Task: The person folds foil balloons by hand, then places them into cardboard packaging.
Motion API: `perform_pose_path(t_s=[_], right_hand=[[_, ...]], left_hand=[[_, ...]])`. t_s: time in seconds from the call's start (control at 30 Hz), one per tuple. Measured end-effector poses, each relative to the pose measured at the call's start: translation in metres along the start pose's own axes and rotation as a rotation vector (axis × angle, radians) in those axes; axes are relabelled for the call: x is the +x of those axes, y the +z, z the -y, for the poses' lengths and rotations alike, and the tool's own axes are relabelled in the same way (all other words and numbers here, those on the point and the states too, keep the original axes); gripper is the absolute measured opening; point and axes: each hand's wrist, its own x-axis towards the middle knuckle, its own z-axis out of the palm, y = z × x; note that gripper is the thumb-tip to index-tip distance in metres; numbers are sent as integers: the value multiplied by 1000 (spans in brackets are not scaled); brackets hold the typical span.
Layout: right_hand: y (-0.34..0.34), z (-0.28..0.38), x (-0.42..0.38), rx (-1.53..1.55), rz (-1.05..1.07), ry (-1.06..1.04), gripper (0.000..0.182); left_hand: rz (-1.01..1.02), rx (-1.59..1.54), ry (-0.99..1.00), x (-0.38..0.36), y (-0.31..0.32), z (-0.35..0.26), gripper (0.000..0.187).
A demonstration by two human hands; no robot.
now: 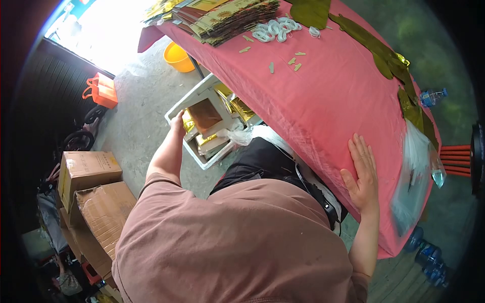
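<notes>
left hand (178,122) reaches down into the white crate (188,99) on the floor, fingers on a gold foil pack (188,122), grip unclear. right hand (361,174) lies flat, fingers apart, on the pink desk (313,101); nothing lifted out yet, stacked packs (230,17) already on the desk's far end.

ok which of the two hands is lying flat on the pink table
The right hand, palm down on the pink tablecloth. The left hand reaches below the table into the white crate.
</notes>
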Motion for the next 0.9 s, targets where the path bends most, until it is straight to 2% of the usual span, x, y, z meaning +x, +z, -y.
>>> perform_pose_path(t_s=[0.03,0.07,0.13,0.17,0.23,0.27,0.33,0.4,0.43,0.5,0.57,0.6,0.67,0.73,0.8,0.87,0.9], right_hand=[[0,0,1,0,-3,0,60],[0,0,1,0,-4,3,60],[0,0,1,4,1,5,60],[0,0,0,4,-2,10,60],[0,-2,1,18,7,-9,60],[-1,-2,1,9,-2,2,60],[-5,-4,4,44,55,1,57],[-7,-15,10,33,61,2,56],[-6,-20,14,41,82,-8,55],[-5,-33,27,28,70,-2,54],[-2,-46,41,18,59,6,54],[0,-52,48,12,48,1,54],[6,-61,63,6,26,-2,54],[12,-64,76,-40,-14,28,54],[16,-65,81,-33,-43,44,53],[18,-68,83,-25,-77,65,53],[20,-70,81,-10,-76,65,53]], left_hand=[[-141,59,56,-2,11,5,43],[-263,360,197,16,11,17,41],[-246,565,95,6,24,32,44],[-22,706,138,-1,28,45,45],[273,784,25,-33,58,62,47],[344,728,-130,-67,88,54,47],[503,1063,-23,-121,129,47,40],[889,1349,200,-170,166,24,34],[1068,1464,398,-188,182,14,33],[1282,1581,327,-249,228,-16,33],[1576,1493,150,-303,267,-43,34],[1583,1503,157,-326,285,-54,34],[1842,1455,19,-357,320,-70,31],[1826,1451,212,-360,358,-75,27],[1580,1442,721,-343,400,-74,22],[1206,1460,1143,-308,444,-71,24],[1048,1447,1414,-276,465,-69,25]])
